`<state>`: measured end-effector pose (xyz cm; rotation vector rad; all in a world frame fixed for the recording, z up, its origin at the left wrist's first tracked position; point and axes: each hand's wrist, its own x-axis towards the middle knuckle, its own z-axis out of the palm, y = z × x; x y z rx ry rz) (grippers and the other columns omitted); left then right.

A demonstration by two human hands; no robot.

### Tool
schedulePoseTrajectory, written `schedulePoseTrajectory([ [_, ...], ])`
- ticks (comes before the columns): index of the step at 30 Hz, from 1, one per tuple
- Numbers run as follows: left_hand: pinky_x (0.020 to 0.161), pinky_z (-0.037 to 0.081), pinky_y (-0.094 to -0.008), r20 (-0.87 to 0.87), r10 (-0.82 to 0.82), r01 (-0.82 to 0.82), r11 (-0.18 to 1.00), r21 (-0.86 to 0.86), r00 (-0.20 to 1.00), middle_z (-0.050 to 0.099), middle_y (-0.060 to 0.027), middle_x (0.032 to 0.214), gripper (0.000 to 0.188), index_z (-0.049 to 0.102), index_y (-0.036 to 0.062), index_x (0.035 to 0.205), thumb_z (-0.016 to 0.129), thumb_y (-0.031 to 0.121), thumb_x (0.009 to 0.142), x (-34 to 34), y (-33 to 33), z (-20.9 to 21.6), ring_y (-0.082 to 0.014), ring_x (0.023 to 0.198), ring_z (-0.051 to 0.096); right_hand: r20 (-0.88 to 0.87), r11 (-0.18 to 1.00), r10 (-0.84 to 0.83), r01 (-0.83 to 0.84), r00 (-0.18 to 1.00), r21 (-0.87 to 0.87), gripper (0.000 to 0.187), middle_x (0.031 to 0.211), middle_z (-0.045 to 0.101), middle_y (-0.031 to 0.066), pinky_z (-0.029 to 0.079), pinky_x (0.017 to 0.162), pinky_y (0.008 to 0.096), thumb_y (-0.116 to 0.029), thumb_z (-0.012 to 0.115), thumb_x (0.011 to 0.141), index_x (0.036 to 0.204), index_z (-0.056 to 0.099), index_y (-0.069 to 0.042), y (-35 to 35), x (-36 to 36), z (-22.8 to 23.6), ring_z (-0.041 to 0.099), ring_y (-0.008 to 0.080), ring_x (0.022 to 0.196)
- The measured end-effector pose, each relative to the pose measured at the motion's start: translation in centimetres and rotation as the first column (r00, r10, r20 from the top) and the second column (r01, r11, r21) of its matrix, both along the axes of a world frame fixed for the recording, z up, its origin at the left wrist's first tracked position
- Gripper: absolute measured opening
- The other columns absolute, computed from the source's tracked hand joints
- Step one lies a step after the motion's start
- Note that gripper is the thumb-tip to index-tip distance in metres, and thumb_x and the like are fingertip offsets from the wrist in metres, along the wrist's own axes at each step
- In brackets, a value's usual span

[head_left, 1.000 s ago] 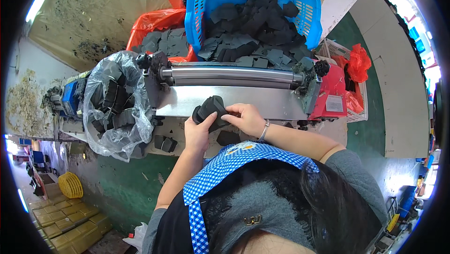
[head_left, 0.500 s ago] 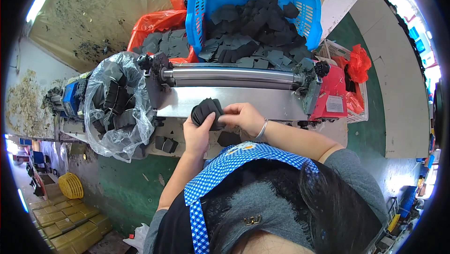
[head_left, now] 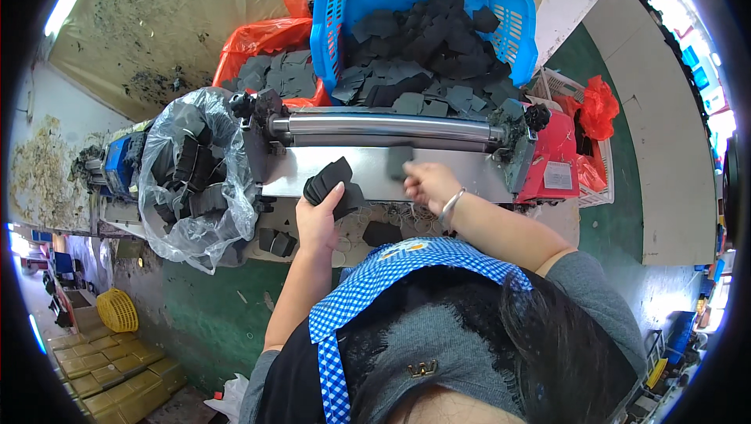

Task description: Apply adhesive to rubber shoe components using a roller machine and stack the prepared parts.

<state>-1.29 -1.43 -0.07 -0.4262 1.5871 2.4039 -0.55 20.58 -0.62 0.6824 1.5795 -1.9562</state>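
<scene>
My left hand [head_left: 319, 220] is closed round a stack of thin black sheet pieces [head_left: 332, 183], fanned slightly, in front of the machine's metal plate [head_left: 297, 167]. To its right, my right hand [head_left: 431, 186] pinches a single black sheet piece [head_left: 400, 163] by its edge over the plate. That piece is a little blurred, and whether it touches the plate I cannot tell. Beyond it lies a shiny steel roller [head_left: 383, 127] between two dark end brackets. Another black piece [head_left: 382, 234] and a small dark bundle [head_left: 277, 242] lie on the ledge nearer to me.
A blue basket [head_left: 527, 33] heaped with black pieces stands behind the roller, beside a red bag [head_left: 262, 31] holding more. Left of the machine is a clear plastic bag [head_left: 238, 220] with black bundles. The red machine housing [head_left: 554, 150] and a white crate [head_left: 602, 193] stand right.
My right hand has moved right and away from the stack, taking one black piece over the plate. My left hand has shifted slightly left with the stack.
</scene>
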Motion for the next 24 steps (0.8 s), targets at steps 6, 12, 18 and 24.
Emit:
schedulePoseTrajectory([
  [6,0.070,0.050,-0.0261,-0.025,-0.028,0.027,0.998,-0.060,0.999,0.065,-0.0073,0.091,0.026,0.063,-0.0025,0.101,0.070,0.008,0.078,0.9,2.3,1.2,-0.0136,0.078,0.062,-0.693,0.893,0.203,0.160,0.691,0.421,0.028,0.079,0.062,0.0085,0.049,0.057,0.0305,-0.026,0.067,0.081,0.092,0.060,-0.002,-3.8,1.5,1.1,0.059,0.0175,0.062],
  [12,0.068,0.050,-0.0253,-0.009,-0.139,0.139,0.983,0.122,0.990,0.065,-0.0082,0.087,0.021,0.063,-0.0035,0.095,0.069,0.007,0.078,1.7,2.2,2.1,-0.0128,0.075,0.062,-0.695,0.805,0.434,0.099,0.573,0.585,0.026,0.090,0.062,0.0124,0.050,0.066,0.0325,-0.019,0.068,0.076,0.096,0.062,-0.002,-3.9,2.0,2.4,0.063,0.0246,0.074],
  [18,0.063,0.048,-0.0242,-0.067,-0.084,0.076,0.989,-0.125,0.994,0.064,-0.0064,0.080,0.021,0.063,-0.0039,0.094,0.070,0.006,0.077,1.4,0.4,1.6,-0.0119,0.069,0.060,-0.202,0.999,-0.040,0.038,0.979,-0.010,0.023,0.083,0.064,0.0146,0.052,0.058,0.0305,-0.017,0.051,0.090,0.096,0.059,0.003,-3.6,1.3,1.1,0.063,0.0226,0.062],
  [24,0.044,0.040,-0.0195,-0.044,-0.003,-0.007,0.972,-0.233,0.999,0.062,-0.0030,0.075,0.018,0.061,0.0006,0.089,0.072,0.009,0.076,1.3,0.2,1.7,-0.0066,0.054,0.053,-0.057,0.946,-0.322,0.323,0.945,0.008,0.020,0.080,0.064,0.0148,0.051,0.052,0.0256,-0.017,0.046,0.093,0.096,0.054,0.001,-0.6,-1.2,0.3,0.061,0.0172,0.059],
])
